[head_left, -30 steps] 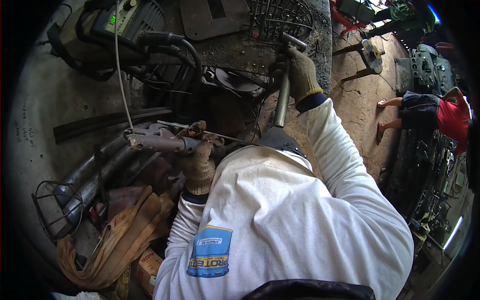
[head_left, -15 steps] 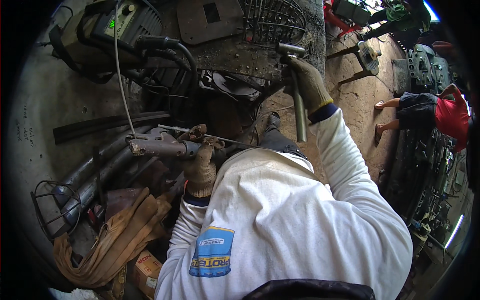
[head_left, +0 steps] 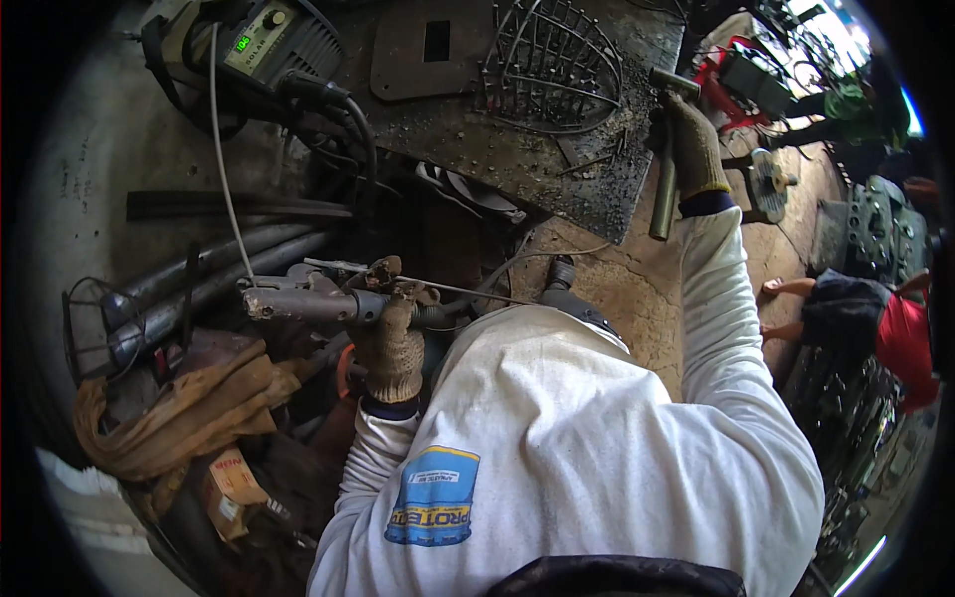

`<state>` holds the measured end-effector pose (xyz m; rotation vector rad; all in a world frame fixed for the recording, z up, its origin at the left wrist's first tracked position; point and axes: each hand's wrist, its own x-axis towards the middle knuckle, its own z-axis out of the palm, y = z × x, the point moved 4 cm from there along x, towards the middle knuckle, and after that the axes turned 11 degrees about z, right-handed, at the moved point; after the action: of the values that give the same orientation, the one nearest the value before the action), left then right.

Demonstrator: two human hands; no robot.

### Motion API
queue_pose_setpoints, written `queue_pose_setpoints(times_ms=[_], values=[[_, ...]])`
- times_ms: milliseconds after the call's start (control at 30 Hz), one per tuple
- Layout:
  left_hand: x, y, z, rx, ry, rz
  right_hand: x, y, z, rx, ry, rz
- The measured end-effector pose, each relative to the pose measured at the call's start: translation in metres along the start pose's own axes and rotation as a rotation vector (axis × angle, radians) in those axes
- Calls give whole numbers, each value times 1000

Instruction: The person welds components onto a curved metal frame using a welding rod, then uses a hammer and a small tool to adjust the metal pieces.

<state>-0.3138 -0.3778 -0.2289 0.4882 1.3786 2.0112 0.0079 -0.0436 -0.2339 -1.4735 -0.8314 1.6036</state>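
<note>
My left hand (head_left: 391,350), in a tan knit glove, is closed around a worn, dark electrode holder (head_left: 303,304). From the holder's tip rises a long grey welding electrode (head_left: 221,149). A second thin rod (head_left: 463,291) runs from beside the holder toward my waist; whether my hand grips it too is unclear. My gloved right hand (head_left: 698,147) is raised at the right edge of the metal worktable (head_left: 607,189). It is closed around a T-shaped metal hammer (head_left: 664,194), whose tubular handle points down and whose head sits at the top of my fist.
A welding machine (head_left: 264,45) with cables stands far left. On the worktable lie a plate with a square hole (head_left: 403,60) and a curved rod grille (head_left: 552,60). Pipes (head_left: 199,298), brown leather (head_left: 189,418) and a carton (head_left: 229,488) lie left. Another person (head_left: 846,313) is at right.
My right hand has moved right with the hammer, past the table's edge. My left hand keeps its hold on the electrode holder. The whole view has shifted, showing more of the tabletop.
</note>
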Motion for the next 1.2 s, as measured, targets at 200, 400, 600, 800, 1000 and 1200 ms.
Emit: queue_pose_setpoints(times_ms=[200,400,600,800,1000,1200], values=[[-42,-10,40,-99,112,136,143,-33,-7,-535,-138,-232],[-81,-4,87,-164,170,203,216,-71,45,-1029,-153,-702],[-96,0,110,-143,82,223,175,-88,55,-1302,48,-431],[-82,4,123,30,52,109,106,-77,19,-1190,74,-447],[-79,1,135,-137,-60,77,35,-19,-7,-1067,343,-762],[-81,-12,147,-140,-66,46,48,-53,-19,-1354,285,-175]])
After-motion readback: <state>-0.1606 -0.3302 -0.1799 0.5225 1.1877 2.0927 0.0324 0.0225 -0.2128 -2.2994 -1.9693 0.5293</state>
